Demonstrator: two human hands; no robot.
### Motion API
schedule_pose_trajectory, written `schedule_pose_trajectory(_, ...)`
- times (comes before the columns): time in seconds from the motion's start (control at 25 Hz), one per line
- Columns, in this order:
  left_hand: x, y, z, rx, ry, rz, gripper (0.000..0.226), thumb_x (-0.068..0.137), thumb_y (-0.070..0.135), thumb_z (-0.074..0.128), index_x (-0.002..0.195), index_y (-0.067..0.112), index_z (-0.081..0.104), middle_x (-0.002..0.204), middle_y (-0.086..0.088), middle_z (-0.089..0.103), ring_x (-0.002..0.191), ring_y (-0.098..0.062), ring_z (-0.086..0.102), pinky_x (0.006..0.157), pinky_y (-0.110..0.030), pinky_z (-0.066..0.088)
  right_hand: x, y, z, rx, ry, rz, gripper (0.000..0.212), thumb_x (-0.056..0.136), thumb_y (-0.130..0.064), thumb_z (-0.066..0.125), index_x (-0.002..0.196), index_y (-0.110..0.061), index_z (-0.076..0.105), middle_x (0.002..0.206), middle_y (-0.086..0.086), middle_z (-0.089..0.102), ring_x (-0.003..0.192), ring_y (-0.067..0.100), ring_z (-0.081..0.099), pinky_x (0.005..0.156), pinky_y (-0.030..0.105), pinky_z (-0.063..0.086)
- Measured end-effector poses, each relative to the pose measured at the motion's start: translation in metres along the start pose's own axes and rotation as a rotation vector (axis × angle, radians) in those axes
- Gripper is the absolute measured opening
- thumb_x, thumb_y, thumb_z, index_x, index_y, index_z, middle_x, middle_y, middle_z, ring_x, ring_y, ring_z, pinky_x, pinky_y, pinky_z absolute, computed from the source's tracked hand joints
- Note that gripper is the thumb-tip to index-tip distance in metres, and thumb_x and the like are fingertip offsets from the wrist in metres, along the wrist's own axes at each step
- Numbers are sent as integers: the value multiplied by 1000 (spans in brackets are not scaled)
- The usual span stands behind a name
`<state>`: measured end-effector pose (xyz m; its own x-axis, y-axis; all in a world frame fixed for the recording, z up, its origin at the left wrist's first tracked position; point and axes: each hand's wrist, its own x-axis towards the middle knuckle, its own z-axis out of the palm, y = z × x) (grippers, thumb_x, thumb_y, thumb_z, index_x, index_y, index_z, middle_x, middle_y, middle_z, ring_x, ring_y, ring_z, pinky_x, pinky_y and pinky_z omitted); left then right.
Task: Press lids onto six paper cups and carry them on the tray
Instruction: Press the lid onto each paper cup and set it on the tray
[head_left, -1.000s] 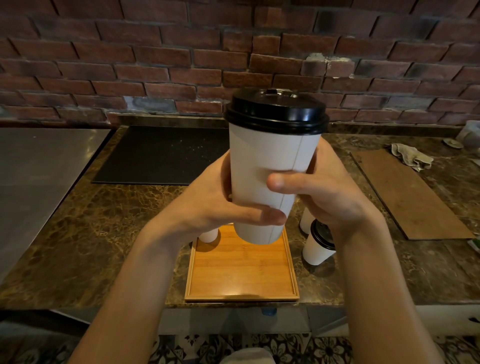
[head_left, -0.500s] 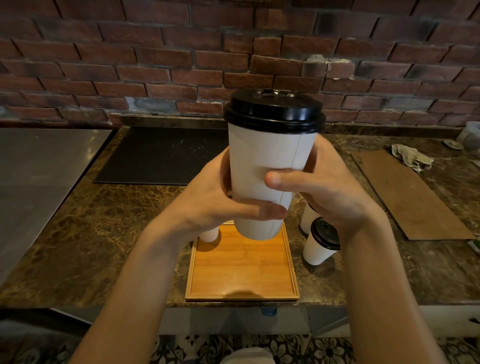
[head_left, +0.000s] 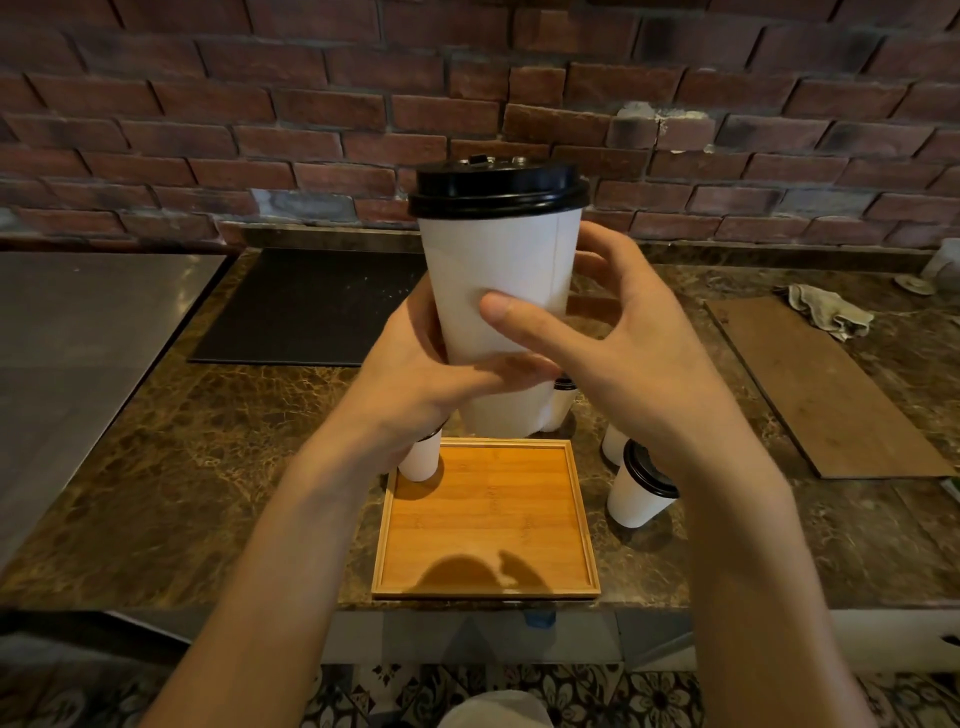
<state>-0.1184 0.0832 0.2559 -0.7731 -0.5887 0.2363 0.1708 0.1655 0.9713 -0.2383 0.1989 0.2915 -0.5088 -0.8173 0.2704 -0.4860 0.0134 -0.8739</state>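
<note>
I hold a tall white paper cup (head_left: 501, 291) with a black lid (head_left: 498, 191) upright in the air above the far edge of the wooden tray (head_left: 488, 582). My left hand (head_left: 415, 379) wraps its lower part. My right hand (head_left: 623, 358) has its thumb across the cup's front and its fingers loosely behind it. A small cup (head_left: 420, 460), half hidden by my left wrist, stands at the tray's far left corner. A lidded cup (head_left: 638, 493) stands on the counter right of the tray, with another cup (head_left: 614, 444) behind it. A third lidded cup (head_left: 563, 402) peeks out behind the held one.
The tray lies at the front edge of a brown marble counter (head_left: 234, 467). A black mat (head_left: 311, 306) lies at the back, a steel surface (head_left: 78, 338) at the left. A brown board (head_left: 821, 384) and a crumpled cloth (head_left: 826, 312) lie on the right. A brick wall closes the back.
The held cup has shifted a little to the left. My right hand's fingers have spread and loosened around it, while the left hand keeps its grip.
</note>
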Motion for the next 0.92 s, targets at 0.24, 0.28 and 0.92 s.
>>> schedule_pose_trajectory(0.24, 3, -2, 3, 21, 38, 8, 74, 50, 25, 81, 114, 35, 47, 111, 10, 60, 103, 1, 61, 74, -14, 53, -2, -5, 18, -132, 69, -14, 104, 56, -71, 69, 145, -33, 28, 125, -21, 47, 107, -5, 50, 86, 30, 51)
schedule_pose_trajectory(0.28, 3, -1, 3, 28, 35, 7, 76, 48, 28, 78, 116, 34, 46, 113, 10, 60, 106, -1, 60, 77, -15, 54, -2, -6, 20, -133, 84, -18, 103, 56, -69, 70, 144, -32, 29, 126, -18, 49, 113, 2, 51, 90, 37, 53)
schedule_pose_trajectory(0.92, 4, 6, 0, 132, 7, 16, 72, 59, 26, 77, 122, 34, 43, 116, 11, 58, 105, -2, 60, 79, -17, 54, 6, -5, 13, 149, 9, 1, 80, 63, -45, 86, 131, -33, 46, 116, -16, 58, 105, 2, 59, 81, 29, 58)
